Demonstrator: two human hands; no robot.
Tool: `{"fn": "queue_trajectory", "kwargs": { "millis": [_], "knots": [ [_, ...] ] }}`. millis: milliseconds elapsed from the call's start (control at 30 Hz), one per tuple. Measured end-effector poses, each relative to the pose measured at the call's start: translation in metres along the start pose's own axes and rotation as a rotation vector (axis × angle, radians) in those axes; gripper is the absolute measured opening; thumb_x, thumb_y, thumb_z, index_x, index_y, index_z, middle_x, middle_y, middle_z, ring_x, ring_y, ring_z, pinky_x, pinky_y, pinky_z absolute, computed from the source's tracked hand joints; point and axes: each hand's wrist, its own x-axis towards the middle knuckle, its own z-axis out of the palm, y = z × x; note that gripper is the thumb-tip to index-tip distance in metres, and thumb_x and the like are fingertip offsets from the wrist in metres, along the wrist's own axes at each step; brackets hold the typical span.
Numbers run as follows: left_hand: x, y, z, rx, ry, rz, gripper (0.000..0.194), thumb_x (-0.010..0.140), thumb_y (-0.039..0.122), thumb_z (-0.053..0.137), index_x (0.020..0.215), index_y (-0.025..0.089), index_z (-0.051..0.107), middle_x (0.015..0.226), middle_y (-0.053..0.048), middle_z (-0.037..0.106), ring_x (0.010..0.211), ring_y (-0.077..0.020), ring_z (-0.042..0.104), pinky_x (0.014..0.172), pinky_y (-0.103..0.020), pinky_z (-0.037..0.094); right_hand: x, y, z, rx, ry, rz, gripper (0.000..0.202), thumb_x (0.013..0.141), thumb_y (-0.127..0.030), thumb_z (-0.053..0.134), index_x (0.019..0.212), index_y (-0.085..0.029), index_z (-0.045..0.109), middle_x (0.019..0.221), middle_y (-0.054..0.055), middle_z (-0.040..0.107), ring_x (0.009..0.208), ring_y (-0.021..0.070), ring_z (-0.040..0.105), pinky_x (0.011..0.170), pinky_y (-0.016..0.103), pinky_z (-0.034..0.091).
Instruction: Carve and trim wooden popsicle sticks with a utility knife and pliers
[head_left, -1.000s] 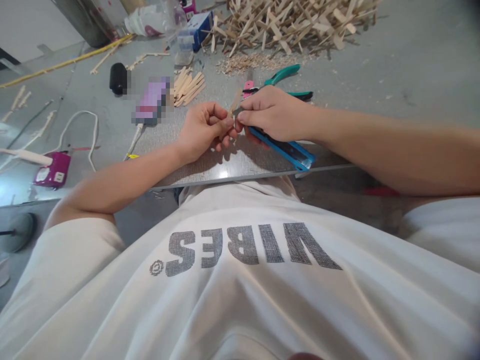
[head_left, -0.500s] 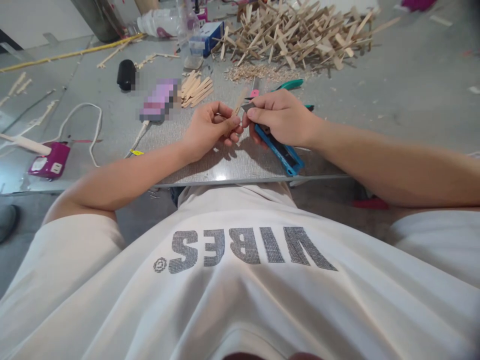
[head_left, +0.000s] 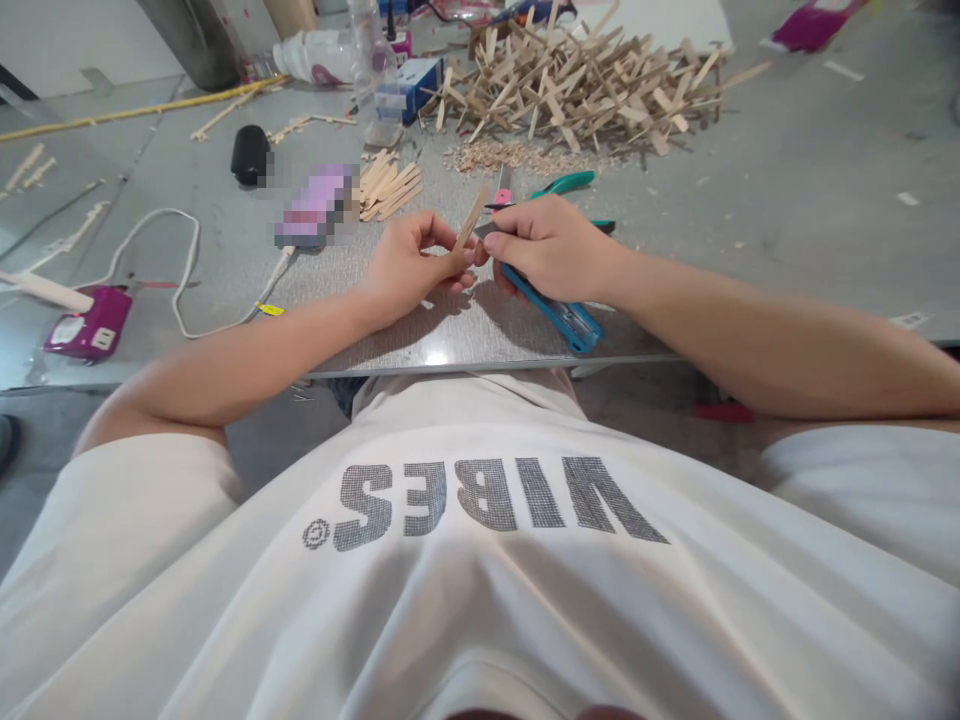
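My left hand [head_left: 415, 262] pinches a flat wooden craft stick [head_left: 472, 216], which points up and away from the fingers. In my right hand [head_left: 553, 246] is a blue utility knife [head_left: 564, 318], its handle slanting down toward the table edge and its dark blade [head_left: 487, 230] close to the stick. Whether the blade touches the wood I cannot tell. Just beyond the right hand lie green-handled pliers [head_left: 566, 183], partly hidden by it. A small pile of clean craft sticks [head_left: 388, 186] rests past my left hand.
A large heap of craft sticks [head_left: 577, 85] stands at the back, with wood shavings [head_left: 517, 157] before it. On the left are a phone [head_left: 315, 205] with a white cable [head_left: 180, 290], a black case [head_left: 250, 155] and a purple power adapter [head_left: 90, 322]. A plastic bottle [head_left: 319, 52] lies behind.
The stick stands out more from my left fingers, at a slightly different tilt. Both hands keep their grips, and the whole view has shifted a little.
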Motion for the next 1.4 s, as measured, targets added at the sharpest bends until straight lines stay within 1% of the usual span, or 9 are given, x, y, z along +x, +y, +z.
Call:
{"fn": "queue_trajectory", "kwargs": {
  "millis": [100,200,267,433,567,833,1000,1167,1400],
  "knots": [
    [-0.002,0.000,-0.003,0.025,-0.015,0.027,0.026,0.092,0.013,0.094,0.101,0.019,0.070,0.092,0.001,0.084,0.064,-0.0107,0.077,0.067,-0.024,0.065,-0.001,-0.002,0.000,-0.016,0.000,0.005,0.031,0.112,-0.033,0.069,0.082,-0.023,0.067,0.059,-0.001,0.067,0.049,0.0156,0.056,0.051,0.029,0.045],
    [-0.004,0.001,-0.004,0.008,-0.002,0.029,0.062,0.086,0.006,0.096,0.137,0.026,0.067,0.086,0.007,0.080,0.060,-0.0119,0.076,0.068,-0.027,0.066,-0.002,-0.006,0.000,-0.031,0.000,0.020,0.030,0.111,-0.036,0.071,0.084,-0.023,0.069,0.060,-0.001,0.066,0.049,0.0153,0.056,0.052,0.029,0.043],
    [-0.004,0.002,-0.004,0.014,0.018,0.018,0.068,0.088,0.006,0.094,0.145,0.027,0.063,0.077,0.010,0.076,0.062,-0.0142,0.078,0.070,-0.028,0.067,-0.003,-0.008,-0.001,-0.021,-0.008,0.029,0.028,0.111,-0.036,0.070,0.086,-0.024,0.069,0.059,-0.002,0.066,0.049,0.0156,0.056,0.052,0.029,0.042],
    [0.000,0.001,-0.004,0.080,-0.013,0.009,0.016,0.099,0.009,0.083,0.102,0.021,0.072,0.071,0.004,0.076,0.063,-0.0145,0.077,0.066,-0.029,0.062,-0.003,-0.008,-0.003,-0.004,-0.034,0.031,0.025,0.109,-0.038,0.072,0.088,-0.025,0.067,0.060,-0.002,0.066,0.051,0.0171,0.056,0.053,0.030,0.043],
    [0.000,-0.001,-0.005,0.147,-0.029,0.008,0.023,0.104,0.017,0.082,0.085,0.021,0.069,0.074,0.001,0.077,0.053,-0.0109,0.066,0.059,-0.028,0.052,0.000,-0.004,-0.006,-0.132,-0.003,0.029,0.026,0.111,-0.037,0.067,0.088,-0.025,0.068,0.061,-0.001,0.066,0.054,0.0186,0.057,0.058,0.031,0.045],
    [0.012,-0.009,-0.020,0.456,0.004,0.135,0.022,0.106,0.023,0.072,0.084,0.022,0.070,0.065,0.000,0.069,0.064,-0.0161,0.060,0.075,-0.032,0.048,0.006,-0.003,-0.025,-0.585,0.091,-0.060,0.043,0.106,-0.022,0.076,0.076,-0.028,0.046,0.067,0.000,0.048,0.073,0.0187,0.055,0.072,0.034,0.040],
    [0.018,-0.004,-0.026,0.736,0.017,0.221,0.026,0.096,0.017,0.076,0.074,0.024,0.066,0.067,-0.001,0.061,0.087,-0.0243,0.067,0.093,-0.036,0.049,0.012,0.013,-0.020,-0.784,-0.058,-0.193,0.024,0.113,-0.028,0.063,0.092,-0.025,0.052,0.107,0.011,0.071,0.095,0.0262,0.066,0.074,0.037,0.038],
    [0.018,0.002,-0.027,0.924,-0.033,0.187,0.022,0.099,0.020,0.069,0.077,0.024,0.070,0.080,-0.007,0.071,0.096,-0.0303,0.072,0.100,-0.042,0.050,0.011,0.023,-0.004,-0.742,-0.032,-0.124,0.027,0.114,-0.043,0.065,0.096,-0.024,0.060,0.103,0.013,0.077,0.102,0.0324,0.073,0.082,0.039,0.045],
    [0.016,-0.001,-0.031,0.967,-0.053,0.209,0.014,0.096,0.023,0.072,0.083,0.025,0.075,0.090,-0.010,0.079,0.105,-0.0345,0.075,0.104,-0.045,0.052,0.010,0.012,-0.001,-0.847,-0.095,-0.087,0.027,0.114,-0.035,0.051,0.107,-0.021,0.072,0.116,0.018,0.082,0.102,0.0369,0.075,0.079,0.042,0.046]
  ]
}}
